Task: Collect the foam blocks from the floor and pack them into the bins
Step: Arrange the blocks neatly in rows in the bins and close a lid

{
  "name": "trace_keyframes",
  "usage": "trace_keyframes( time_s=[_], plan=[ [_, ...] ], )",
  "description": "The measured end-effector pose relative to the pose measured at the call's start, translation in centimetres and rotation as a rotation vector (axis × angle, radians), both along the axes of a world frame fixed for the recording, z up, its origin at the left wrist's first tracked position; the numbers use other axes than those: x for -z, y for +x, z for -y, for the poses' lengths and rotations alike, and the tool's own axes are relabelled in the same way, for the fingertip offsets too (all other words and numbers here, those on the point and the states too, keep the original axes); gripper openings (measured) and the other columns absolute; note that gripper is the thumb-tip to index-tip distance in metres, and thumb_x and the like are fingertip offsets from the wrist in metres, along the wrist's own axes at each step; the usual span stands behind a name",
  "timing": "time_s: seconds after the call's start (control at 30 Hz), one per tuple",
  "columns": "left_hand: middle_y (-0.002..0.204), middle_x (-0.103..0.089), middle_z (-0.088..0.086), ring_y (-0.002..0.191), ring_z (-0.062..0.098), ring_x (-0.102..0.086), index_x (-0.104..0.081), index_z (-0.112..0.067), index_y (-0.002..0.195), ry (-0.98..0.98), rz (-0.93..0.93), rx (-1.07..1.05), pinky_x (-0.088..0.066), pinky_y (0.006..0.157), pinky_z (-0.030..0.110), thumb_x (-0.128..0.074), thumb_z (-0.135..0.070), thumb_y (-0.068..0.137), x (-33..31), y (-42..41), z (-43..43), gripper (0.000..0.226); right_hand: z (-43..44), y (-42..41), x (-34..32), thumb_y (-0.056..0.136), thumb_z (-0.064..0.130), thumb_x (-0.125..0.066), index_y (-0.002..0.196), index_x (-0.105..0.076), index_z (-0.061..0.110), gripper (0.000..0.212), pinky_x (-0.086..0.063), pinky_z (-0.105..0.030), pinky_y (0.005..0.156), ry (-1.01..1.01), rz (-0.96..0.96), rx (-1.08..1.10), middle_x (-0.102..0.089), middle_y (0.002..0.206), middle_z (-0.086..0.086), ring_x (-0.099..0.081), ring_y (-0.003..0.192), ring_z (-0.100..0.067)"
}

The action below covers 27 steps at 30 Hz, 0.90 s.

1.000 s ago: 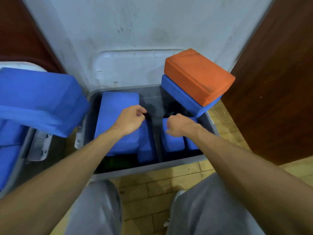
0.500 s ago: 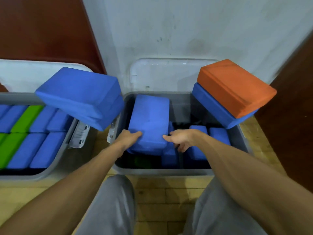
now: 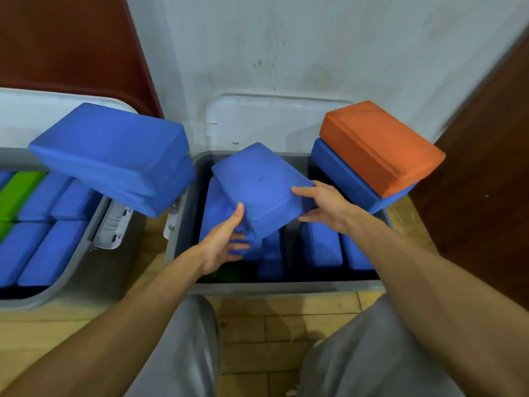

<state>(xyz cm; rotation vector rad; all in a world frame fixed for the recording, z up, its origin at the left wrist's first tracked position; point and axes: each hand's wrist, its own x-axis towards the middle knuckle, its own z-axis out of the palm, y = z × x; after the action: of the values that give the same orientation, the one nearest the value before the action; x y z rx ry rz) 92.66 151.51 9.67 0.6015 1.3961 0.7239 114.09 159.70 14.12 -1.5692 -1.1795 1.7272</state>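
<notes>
A blue foam block [image 3: 259,183] is held tilted above the middle grey bin [image 3: 266,287]. My left hand [image 3: 226,239] grips its near left corner from below. My right hand [image 3: 325,206] holds its right edge. Inside the bin several blue blocks [image 3: 320,243] stand on edge, and a green one shows dimly at the near left. An orange block [image 3: 378,146] sits on a blue block [image 3: 347,177] across the bin's right rim. Two stacked blue blocks [image 3: 114,156] rest across the gap between the bins.
A second grey bin [image 3: 74,270] on the left holds blue and green blocks [image 3: 20,190] in rows. White lids [image 3: 274,121] lean against the wall behind both bins. A dark wooden door [image 3: 486,167] stands at the right. My grey-trousered knees are on the wooden floor [image 3: 286,339].
Both hands have lifted the blue block up out of the middle bin and tilted it; half a second ago it lay flat inside. The view has shifted left, showing more of the left bin.
</notes>
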Motion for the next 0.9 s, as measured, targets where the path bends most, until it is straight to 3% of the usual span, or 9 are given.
trace_keyframes(
  time_s=[0.17, 0.27, 0.33, 0.4, 0.5, 0.6, 0.73, 0.8, 0.9],
  plan=[
    [0.097, -0.066, 0.004, 0.085, 0.021, -0.065, -0.062, -0.019, 0.102, 0.068, 0.116, -0.326, -0.054, 0.071, 0.040, -0.062, -0.037, 0.086, -1.6, 0.3, -1.9, 0.024, 1.4, -0.9, 0.8, 0.092, 0.027, -0.063, 0.126, -0.044, 0.017, 0.040, -0.050, -0.045, 0.095, -0.152, 0.131, -0.269, -0.057, 0.126, -0.012, -0.064, 0.104, -0.032],
    [0.106, -0.061, 0.017, 0.088, 0.028, -0.059, -0.058, -0.005, 0.111, 0.193, -0.468, -0.188, -0.048, 0.070, 0.038, -0.048, -0.018, 0.085, -1.1, -2.4, -3.2, 0.031, 1.5, -1.1, 1.0, 0.097, 0.013, -0.052, 0.142, -0.043, 0.020, 0.046, -0.044, -0.039, 0.101, -0.104, 0.323, -0.518, -0.047, 0.143, -0.005, -0.049, 0.127, -0.023],
    [0.135, -0.048, 0.018, 0.122, 0.034, -0.048, -0.053, -0.005, 0.128, 0.304, -0.854, 0.032, -0.043, 0.099, 0.045, -0.044, -0.007, 0.080, -0.4, -3.7, -3.2, 0.049, 1.3, -1.4, 1.2, 0.097, 0.007, -0.047, 0.139, -0.047, 0.016, 0.042, -0.046, -0.036, 0.100, -0.062, 0.376, -0.498, -0.049, 0.141, -0.010, -0.052, 0.124, -0.025],
    [0.154, -0.029, 0.010, 0.141, 0.026, -0.028, -0.041, -0.009, 0.142, 0.447, -0.946, 0.134, -0.026, 0.115, 0.036, -0.048, -0.002, 0.086, -0.4, -3.1, -2.6, 0.057, 0.8, -1.6, 1.9, 0.095, 0.005, -0.051, 0.127, -0.056, 0.006, 0.032, -0.051, -0.034, 0.093, 0.001, 0.469, -0.436, -0.061, 0.119, -0.016, -0.062, 0.100, -0.025],
    [0.159, -0.018, 0.001, 0.147, 0.019, -0.013, -0.029, -0.021, 0.149, 0.598, -1.020, 0.394, -0.013, 0.119, 0.034, -0.054, -0.032, 0.095, 0.0, -1.0, -2.9, 0.060, 0.1, -1.5, 3.5, 0.089, 0.012, -0.060, 0.096, -0.067, 0.000, 0.015, -0.057, -0.039, 0.084, 0.067, 0.731, -0.494, -0.066, 0.084, -0.018, -0.067, 0.078, -0.028],
    [0.161, -0.010, -0.006, 0.148, 0.018, -0.005, -0.020, -0.039, 0.149, 0.550, -1.313, 0.641, -0.009, 0.118, 0.040, -0.040, -0.062, 0.091, 1.1, -0.6, -3.6, 0.066, 0.1, -2.2, 4.2, 0.085, 0.029, -0.065, 0.064, -0.057, 0.006, 0.032, -0.047, -0.026, 0.055, 0.114, 0.995, -0.694, -0.059, 0.053, -0.008, -0.060, 0.057, -0.023],
    [0.159, -0.017, -0.009, 0.146, 0.016, -0.013, -0.024, -0.044, 0.147, 0.630, -1.401, 0.611, -0.017, 0.114, 0.039, -0.034, -0.068, 0.089, 1.3, -2.6, -3.7, 0.064, 1.0, -4.0, 6.2, 0.083, 0.043, -0.071, 0.089, -0.059, 0.010, 0.035, -0.047, -0.028, 0.068, 0.098, 1.047, -0.825, -0.062, 0.095, -0.011, -0.063, 0.080, -0.024],
    [0.158, -0.016, -0.012, 0.145, 0.013, -0.013, -0.023, -0.046, 0.147, 0.587, -1.344, 0.601, -0.017, 0.114, 0.038, -0.036, -0.068, 0.089, 1.1, -4.3, -3.9, 0.063, 1.2, -5.0, 8.2, 0.079, 0.049, -0.073, 0.139, -0.037, 0.001, 0.085, -0.045, -0.032, 0.088, 0.021, 1.029, -0.813, -0.046, 0.139, -0.015, -0.054, 0.119, -0.029],
    [0.158, -0.014, -0.015, 0.145, 0.011, -0.011, -0.022, -0.050, 0.146, 0.589, -1.302, 0.608, -0.014, 0.114, 0.036, -0.035, -0.069, 0.087, 1.2, -5.5, -3.8, 0.063, 1.3, -6.4, 11.4, 0.071, 0.057, -0.076, 0.151, -0.004, -0.001, 0.122, -0.034, -0.034, 0.110, -0.021, 1.001, -0.776, -0.023, 0.157, -0.015, -0.033, 0.140, -0.030]
  ],
)
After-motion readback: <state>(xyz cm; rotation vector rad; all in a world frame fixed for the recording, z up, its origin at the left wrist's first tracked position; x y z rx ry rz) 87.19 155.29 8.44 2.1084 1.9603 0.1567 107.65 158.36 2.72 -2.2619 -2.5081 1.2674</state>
